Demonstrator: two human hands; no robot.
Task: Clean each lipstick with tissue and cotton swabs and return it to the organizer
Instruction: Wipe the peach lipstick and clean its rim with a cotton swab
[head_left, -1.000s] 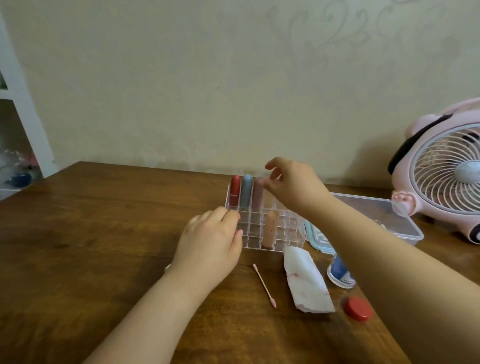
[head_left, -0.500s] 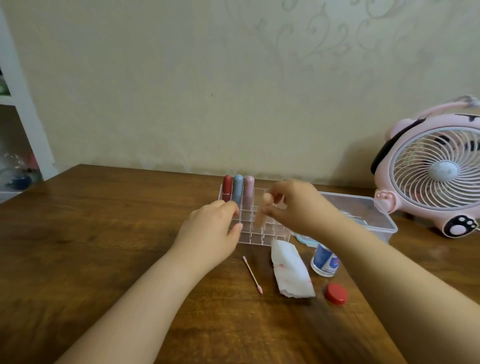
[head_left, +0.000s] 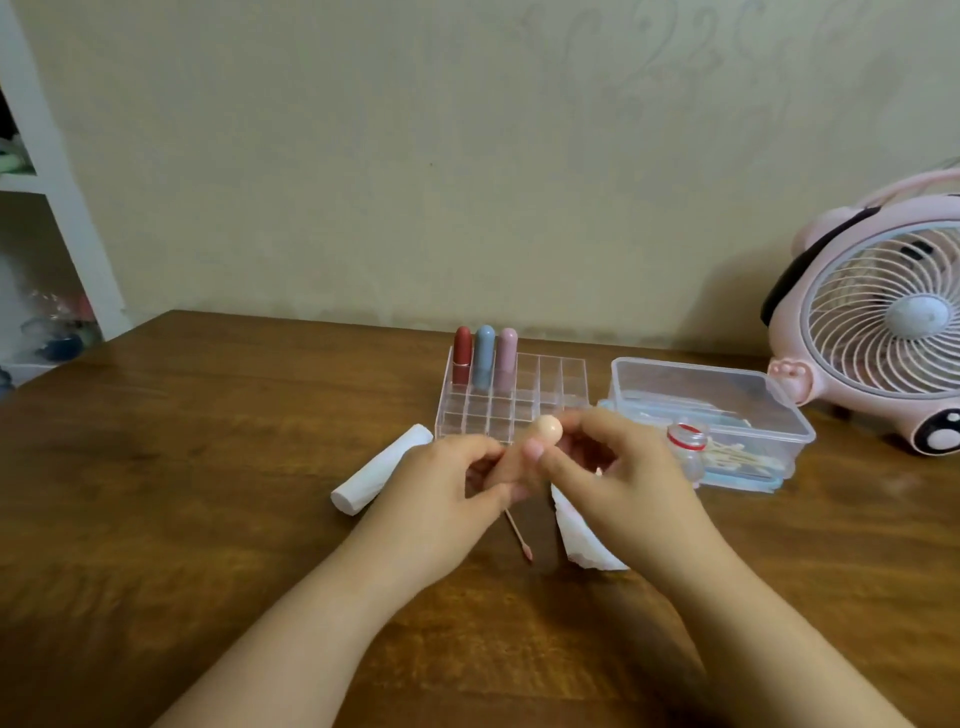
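A peach lipstick (head_left: 545, 430) is held between both hands, just in front of the clear organizer (head_left: 540, 374). My left hand (head_left: 441, 499) grips its lower end and my right hand (head_left: 618, 478) pinches its upper part. Three capped lipsticks stand in the organizer's back row: red (head_left: 462, 349), blue (head_left: 484, 353) and pink (head_left: 506, 356). A used cotton swab (head_left: 519, 535) and a stained tissue (head_left: 582, 540) lie on the table under my hands.
A white tissue roll (head_left: 379, 470) lies left of my hands. A clear lidded box (head_left: 727, 405) with swabs and a small red-rimmed bottle (head_left: 688, 449) sit to the right. A pink fan (head_left: 883, 322) stands at the far right. The wall is close behind.
My right hand lifted the peach lipstick out of the organizer and brought it toward me. My left hand left the organizer and took hold of the lipstick too.
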